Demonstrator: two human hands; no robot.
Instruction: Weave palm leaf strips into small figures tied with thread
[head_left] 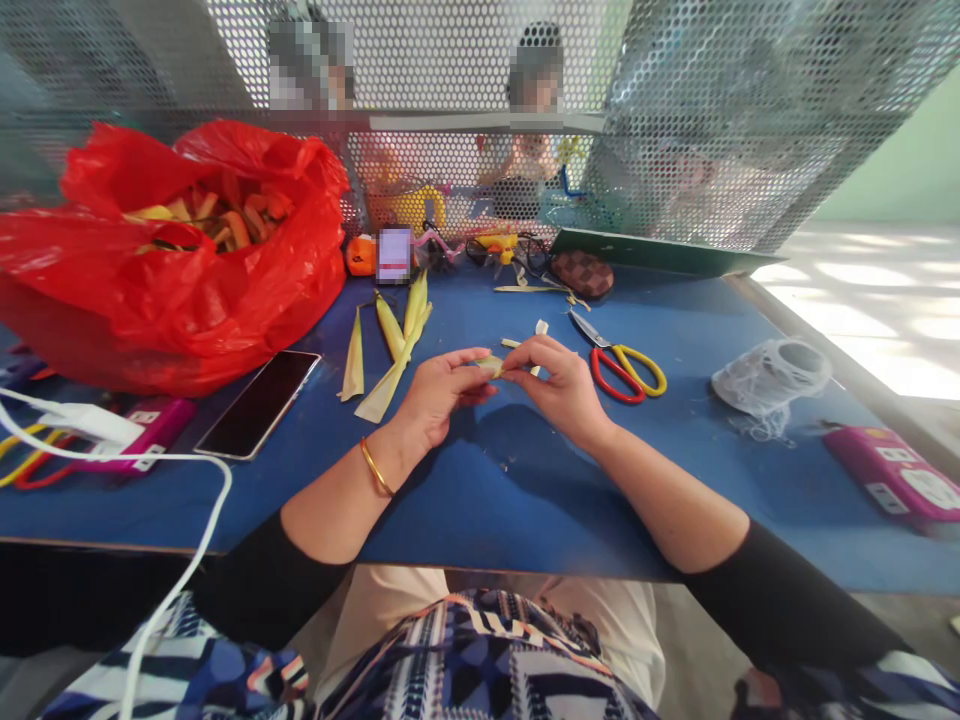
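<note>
Above the blue table, my left hand (439, 396) pinches a small pale yellow-green piece of husk (490, 367) between thumb and fingers. The fingertips of my right hand (561, 388) are closed on the right end of the same piece. Long pale husk leaves (396, 372), like corn husk, lie in a loose group to the left of my hands. A small whitish strip (541, 328) lies just beyond my right hand. Scissors (619, 368) with one red and one yellow handle rest to its right, blades partly apart.
A red plastic bag (247, 330) of orange and yellow pieces stands at left, by a dark phone (259, 405) and white cable (214, 500). White thread (765, 385) and a magenta box (892, 470) lie at right. A perforated metal screen (450, 70) closes the back; people sit behind it.
</note>
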